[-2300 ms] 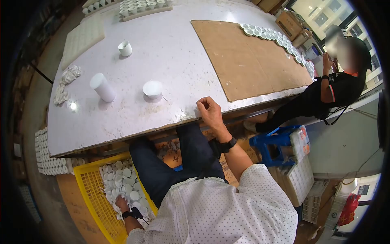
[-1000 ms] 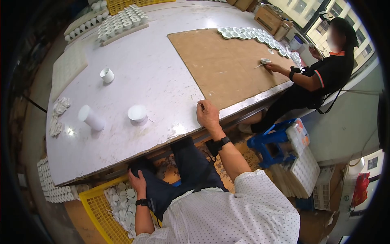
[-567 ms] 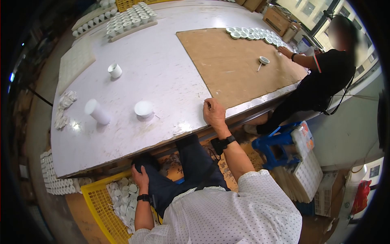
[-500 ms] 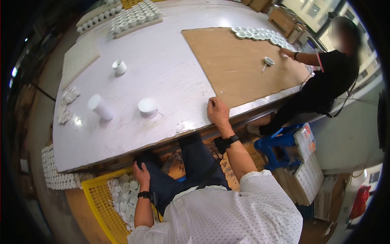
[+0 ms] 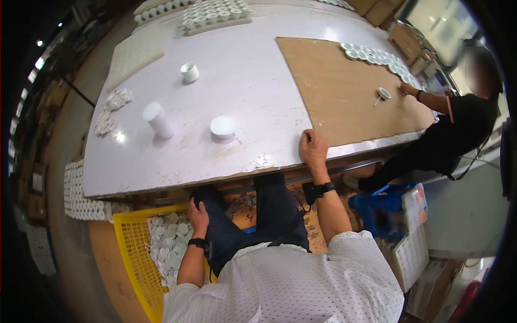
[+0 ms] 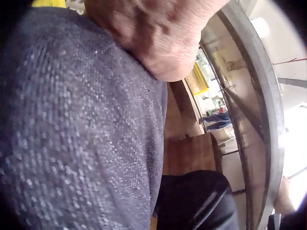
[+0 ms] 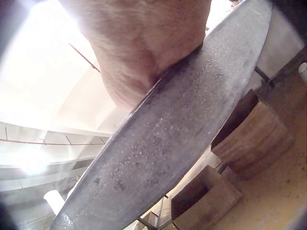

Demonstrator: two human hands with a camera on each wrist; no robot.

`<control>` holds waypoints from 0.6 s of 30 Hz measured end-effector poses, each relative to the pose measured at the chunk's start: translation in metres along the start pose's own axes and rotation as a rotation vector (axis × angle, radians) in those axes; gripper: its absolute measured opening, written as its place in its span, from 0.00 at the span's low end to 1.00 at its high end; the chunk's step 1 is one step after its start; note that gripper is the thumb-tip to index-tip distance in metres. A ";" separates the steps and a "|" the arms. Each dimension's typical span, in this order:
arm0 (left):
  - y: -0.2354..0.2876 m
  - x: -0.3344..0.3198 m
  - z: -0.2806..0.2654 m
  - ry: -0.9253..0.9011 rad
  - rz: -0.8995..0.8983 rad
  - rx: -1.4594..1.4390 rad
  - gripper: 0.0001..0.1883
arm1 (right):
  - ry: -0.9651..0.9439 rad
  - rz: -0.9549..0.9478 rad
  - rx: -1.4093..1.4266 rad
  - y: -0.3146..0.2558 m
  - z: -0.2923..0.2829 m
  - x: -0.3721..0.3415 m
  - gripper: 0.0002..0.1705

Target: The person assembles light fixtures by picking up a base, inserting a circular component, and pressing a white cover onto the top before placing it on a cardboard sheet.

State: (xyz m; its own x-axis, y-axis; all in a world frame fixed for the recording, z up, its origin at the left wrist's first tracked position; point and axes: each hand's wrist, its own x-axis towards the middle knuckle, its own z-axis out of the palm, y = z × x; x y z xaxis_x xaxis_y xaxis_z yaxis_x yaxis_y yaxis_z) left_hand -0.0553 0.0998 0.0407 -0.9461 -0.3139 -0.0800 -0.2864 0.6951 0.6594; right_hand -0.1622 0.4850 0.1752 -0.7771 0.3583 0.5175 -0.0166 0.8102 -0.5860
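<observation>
My left hand rests on the dark trouser leg, holding nothing. Beside that leg, a yellow basket is filled with small white discs. My right hand lies on the front edge of the white table, fingers loosely curled, near the corner of a brown board. In the right wrist view, the heel of that hand sits on the table's edge. A white bowl-like piece, a tall white cylinder and a short white cup stand on the table.
Another person stands at the right, one hand reaching over the board near rows of small white dishes. A single dish sits on the board. Crumpled white cloth lies at left. A blue stool stands right.
My left hand has come up out of the yellow basket onto the leg. My right hand has stayed at the table edge. The other person has set a dish on the board.
</observation>
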 end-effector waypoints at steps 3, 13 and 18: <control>0.000 0.000 -0.002 0.017 -0.020 0.010 0.24 | 0.034 -0.014 0.030 0.001 0.002 -0.001 0.03; -0.002 -0.001 -0.001 0.006 -0.012 0.005 0.24 | 0.032 -0.013 0.045 -0.001 0.000 0.000 0.02; -0.005 0.000 0.000 0.029 0.006 0.013 0.24 | 0.035 -0.039 0.036 -0.002 -0.001 0.001 0.02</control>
State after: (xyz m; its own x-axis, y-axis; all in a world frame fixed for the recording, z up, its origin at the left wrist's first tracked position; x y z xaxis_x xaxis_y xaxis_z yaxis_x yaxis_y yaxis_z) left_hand -0.0537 0.0960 0.0374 -0.9431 -0.3281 -0.0542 -0.2827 0.7053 0.6501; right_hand -0.1621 0.4836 0.1773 -0.7527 0.3436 0.5616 -0.0693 0.8069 -0.5866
